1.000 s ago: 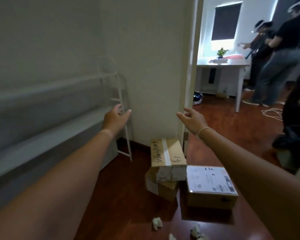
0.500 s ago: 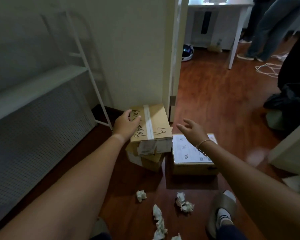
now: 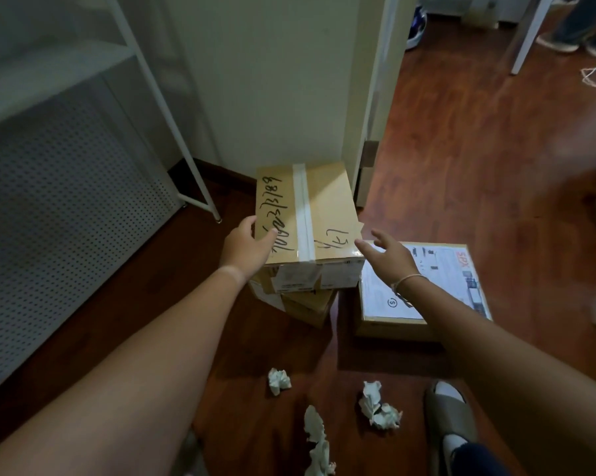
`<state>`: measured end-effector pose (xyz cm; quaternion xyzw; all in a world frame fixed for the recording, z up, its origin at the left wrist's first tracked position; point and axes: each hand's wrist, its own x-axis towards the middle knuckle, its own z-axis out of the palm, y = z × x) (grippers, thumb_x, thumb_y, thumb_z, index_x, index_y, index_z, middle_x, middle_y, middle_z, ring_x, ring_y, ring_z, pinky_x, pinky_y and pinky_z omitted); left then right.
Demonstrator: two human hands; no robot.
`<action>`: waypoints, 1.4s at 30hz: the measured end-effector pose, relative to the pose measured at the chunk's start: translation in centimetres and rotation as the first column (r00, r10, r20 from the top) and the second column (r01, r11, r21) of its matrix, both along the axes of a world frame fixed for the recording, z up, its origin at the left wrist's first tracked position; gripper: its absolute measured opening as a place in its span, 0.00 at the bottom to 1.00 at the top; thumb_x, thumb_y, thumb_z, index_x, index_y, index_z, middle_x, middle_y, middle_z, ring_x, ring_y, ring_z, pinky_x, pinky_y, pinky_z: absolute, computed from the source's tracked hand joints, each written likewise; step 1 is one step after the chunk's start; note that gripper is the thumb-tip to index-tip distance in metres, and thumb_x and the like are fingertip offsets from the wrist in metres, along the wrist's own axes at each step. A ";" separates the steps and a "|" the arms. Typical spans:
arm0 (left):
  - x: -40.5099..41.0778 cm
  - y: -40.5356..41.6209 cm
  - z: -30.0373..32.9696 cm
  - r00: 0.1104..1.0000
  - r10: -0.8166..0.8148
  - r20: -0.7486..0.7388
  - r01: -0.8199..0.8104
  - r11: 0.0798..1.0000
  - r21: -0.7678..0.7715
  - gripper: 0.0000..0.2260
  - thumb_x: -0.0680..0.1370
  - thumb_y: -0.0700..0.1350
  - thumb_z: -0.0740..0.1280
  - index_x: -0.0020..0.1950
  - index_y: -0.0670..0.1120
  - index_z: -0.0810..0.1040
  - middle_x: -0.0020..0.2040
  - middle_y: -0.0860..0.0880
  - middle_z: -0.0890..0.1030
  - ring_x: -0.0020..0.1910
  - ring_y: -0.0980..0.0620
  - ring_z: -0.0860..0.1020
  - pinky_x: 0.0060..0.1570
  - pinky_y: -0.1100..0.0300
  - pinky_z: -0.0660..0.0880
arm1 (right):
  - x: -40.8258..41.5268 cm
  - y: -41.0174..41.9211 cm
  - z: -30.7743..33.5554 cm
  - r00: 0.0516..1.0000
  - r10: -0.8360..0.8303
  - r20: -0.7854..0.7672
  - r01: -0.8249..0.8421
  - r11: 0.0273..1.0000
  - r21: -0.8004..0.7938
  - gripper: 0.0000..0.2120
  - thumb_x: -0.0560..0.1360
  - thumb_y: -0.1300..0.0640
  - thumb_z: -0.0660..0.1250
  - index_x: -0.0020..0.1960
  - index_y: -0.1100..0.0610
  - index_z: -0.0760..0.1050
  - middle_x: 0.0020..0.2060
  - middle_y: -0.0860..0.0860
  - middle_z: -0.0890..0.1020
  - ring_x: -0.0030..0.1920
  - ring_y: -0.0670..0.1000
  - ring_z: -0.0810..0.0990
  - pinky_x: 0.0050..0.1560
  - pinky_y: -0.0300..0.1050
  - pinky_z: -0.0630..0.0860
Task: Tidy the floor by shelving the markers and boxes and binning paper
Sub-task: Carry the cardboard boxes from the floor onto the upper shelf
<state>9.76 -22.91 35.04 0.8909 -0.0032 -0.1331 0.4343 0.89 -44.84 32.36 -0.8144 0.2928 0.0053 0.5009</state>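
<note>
Top cardboard box [image 3: 306, 214], taped and scrawled with marker, sits stacked on a smaller box [image 3: 306, 305] on the wood floor by the wall corner, a third labelled box [image 3: 427, 286] just beside it. Left hand [image 3: 246, 247] rests at its near left corner with fingers spread, gripping nothing yet; right hand [image 3: 387, 257], fingers loose and extended, hovers near the right edge. Judged barely begun: no box lifted toward the white shelf [image 3: 49, 77], crumpled paper [image 3: 279, 379] lies unbinned; no markers or bin visible.

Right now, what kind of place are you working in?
Probably a storage corner of an office or flat: a white metal shelf rack against the wall, taped cardboard boxes on a wood floor, and a doorway into another room with a white table leg.
</note>
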 end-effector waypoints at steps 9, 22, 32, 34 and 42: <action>7.9 -0.7 -7.7 0.978 0.159 -0.138 -0.166 0.985 -0.042 0.29 0.76 0.56 0.64 0.75 0.51 0.59 0.73 0.45 0.66 0.70 0.45 0.67 0.60 0.54 0.68 | 9.0 -3.2 -6.3 1.000 -0.021 0.003 0.021 0.999 0.040 0.35 0.72 0.41 0.65 0.73 0.54 0.59 0.72 0.53 0.66 0.71 0.55 0.64 0.67 0.50 0.63; 11.9 -2.6 -13.6 0.912 0.116 -0.394 -0.246 0.923 -0.297 0.26 0.74 0.56 0.67 0.70 0.53 0.65 0.59 0.47 0.80 0.53 0.47 0.81 0.50 0.46 0.80 | 14.0 -4.6 -11.9 0.999 -0.019 -0.045 0.032 0.955 0.294 0.24 0.74 0.43 0.63 0.67 0.50 0.67 0.47 0.46 0.78 0.42 0.39 0.74 0.35 0.34 0.67; 8.6 1.5 -5.7 0.895 0.137 -0.424 -0.274 0.920 -0.281 0.16 0.77 0.53 0.65 0.64 0.56 0.69 0.48 0.52 0.82 0.44 0.53 0.82 0.32 0.61 0.77 | 10.9 -1.1 -5.9 0.996 0.083 -0.024 -0.065 0.906 0.419 0.21 0.75 0.49 0.63 0.67 0.50 0.67 0.56 0.54 0.79 0.54 0.55 0.79 0.58 0.54 0.75; 7.4 3.4 -1.5 0.906 0.157 -0.393 -0.288 0.910 -0.299 0.15 0.77 0.53 0.65 0.63 0.57 0.70 0.48 0.52 0.82 0.44 0.54 0.82 0.32 0.61 0.77 | 10.5 0.6 -2.4 0.994 0.110 0.018 -0.107 0.896 0.431 0.19 0.75 0.50 0.64 0.66 0.50 0.69 0.54 0.54 0.81 0.52 0.54 0.80 0.53 0.51 0.77; 0.3 12.9 18.4 0.948 0.273 -0.163 -0.315 0.880 -0.355 0.14 0.78 0.51 0.62 0.63 0.51 0.71 0.51 0.48 0.83 0.46 0.51 0.83 0.37 0.58 0.80 | 9.0 7.8 16.0 0.906 0.311 0.287 -0.417 0.770 0.483 0.18 0.73 0.57 0.66 0.61 0.43 0.72 0.48 0.50 0.84 0.45 0.52 0.84 0.40 0.44 0.77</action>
